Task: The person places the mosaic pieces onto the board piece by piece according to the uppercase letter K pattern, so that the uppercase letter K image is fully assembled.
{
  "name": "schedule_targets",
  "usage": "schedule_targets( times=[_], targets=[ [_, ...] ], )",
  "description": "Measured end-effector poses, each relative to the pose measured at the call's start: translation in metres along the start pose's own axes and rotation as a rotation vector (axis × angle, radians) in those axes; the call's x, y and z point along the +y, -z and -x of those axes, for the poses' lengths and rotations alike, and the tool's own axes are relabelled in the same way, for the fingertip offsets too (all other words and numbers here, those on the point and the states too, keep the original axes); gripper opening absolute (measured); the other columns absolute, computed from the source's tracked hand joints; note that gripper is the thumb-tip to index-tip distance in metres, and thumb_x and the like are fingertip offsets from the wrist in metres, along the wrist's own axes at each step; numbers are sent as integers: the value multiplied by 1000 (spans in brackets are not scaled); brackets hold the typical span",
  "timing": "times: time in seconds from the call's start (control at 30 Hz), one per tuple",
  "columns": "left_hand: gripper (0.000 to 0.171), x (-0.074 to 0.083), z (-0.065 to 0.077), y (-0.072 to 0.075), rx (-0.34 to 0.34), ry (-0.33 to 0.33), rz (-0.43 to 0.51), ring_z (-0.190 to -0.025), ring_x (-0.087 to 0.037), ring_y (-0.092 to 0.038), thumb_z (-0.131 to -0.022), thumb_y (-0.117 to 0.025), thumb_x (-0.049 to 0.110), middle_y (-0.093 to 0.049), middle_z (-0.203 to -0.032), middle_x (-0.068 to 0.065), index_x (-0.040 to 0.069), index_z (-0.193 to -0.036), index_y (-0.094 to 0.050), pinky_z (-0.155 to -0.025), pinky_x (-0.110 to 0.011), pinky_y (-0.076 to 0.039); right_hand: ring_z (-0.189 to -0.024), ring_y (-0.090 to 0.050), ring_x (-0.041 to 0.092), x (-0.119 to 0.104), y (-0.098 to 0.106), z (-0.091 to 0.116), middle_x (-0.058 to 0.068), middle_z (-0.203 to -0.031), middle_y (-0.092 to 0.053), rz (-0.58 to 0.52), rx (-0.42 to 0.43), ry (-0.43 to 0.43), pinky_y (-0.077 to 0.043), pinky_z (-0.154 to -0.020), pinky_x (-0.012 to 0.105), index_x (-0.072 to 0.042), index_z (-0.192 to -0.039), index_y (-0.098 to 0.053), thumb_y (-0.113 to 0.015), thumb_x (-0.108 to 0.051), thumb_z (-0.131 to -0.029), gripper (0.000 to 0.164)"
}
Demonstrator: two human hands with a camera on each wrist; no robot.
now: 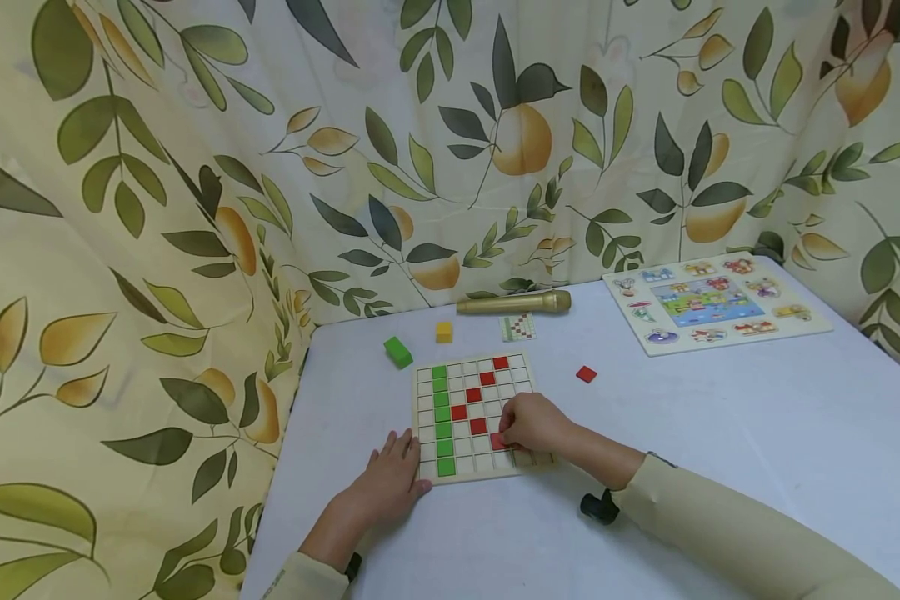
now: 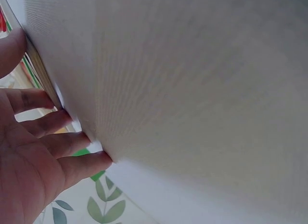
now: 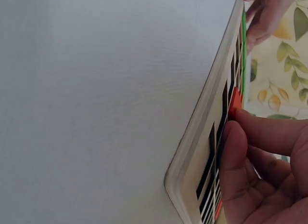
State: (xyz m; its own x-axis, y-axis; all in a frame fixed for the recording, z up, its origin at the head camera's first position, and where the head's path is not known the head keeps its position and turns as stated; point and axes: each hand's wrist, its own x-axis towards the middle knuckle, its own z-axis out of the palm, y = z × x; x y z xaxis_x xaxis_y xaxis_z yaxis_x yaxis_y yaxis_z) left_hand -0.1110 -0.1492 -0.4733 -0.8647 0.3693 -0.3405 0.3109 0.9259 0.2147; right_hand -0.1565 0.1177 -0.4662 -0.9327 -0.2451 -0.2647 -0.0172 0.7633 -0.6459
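On the white table lies a wooden grid board (image 1: 465, 462) with a column of green tiles (image 1: 442, 398) near its left side and a slanting line of red tiles (image 1: 473, 395). My left hand (image 1: 393, 479) rests at the board's lower left edge, its fingers straight and spread. At the lower right of the grid, my right hand (image 1: 534, 423) pinches a red square tile (image 3: 235, 101) between thumb and forefinger. That tile is tilted against the grid in the right wrist view. Another red tile (image 1: 587, 374) lies loose on the table to the right.
Behind the board are a green block (image 1: 398, 352), a yellow block (image 1: 444, 332), a small pattern card (image 1: 518, 327) and a gold microphone (image 1: 513, 302). A picture puzzle board (image 1: 720, 333) lies at the back right. A leaf-patterned curtain (image 1: 450, 150) borders the table.
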Motion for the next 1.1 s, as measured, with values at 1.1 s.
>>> schedule_targets(
  times=[1.1],
  targets=[
    [75, -1, -1, -2, 9, -6, -12, -151, -39, -16, -100, -60, 44, -27, -162, -18, 1, -155, -33, -114, -62, -27, -67, -56, 15, 13, 12, -2, 0, -75, -63, -125, 24, 58, -50, -58, 27, -10, -81, -70, -80, -9, -86, 11]
  ],
)
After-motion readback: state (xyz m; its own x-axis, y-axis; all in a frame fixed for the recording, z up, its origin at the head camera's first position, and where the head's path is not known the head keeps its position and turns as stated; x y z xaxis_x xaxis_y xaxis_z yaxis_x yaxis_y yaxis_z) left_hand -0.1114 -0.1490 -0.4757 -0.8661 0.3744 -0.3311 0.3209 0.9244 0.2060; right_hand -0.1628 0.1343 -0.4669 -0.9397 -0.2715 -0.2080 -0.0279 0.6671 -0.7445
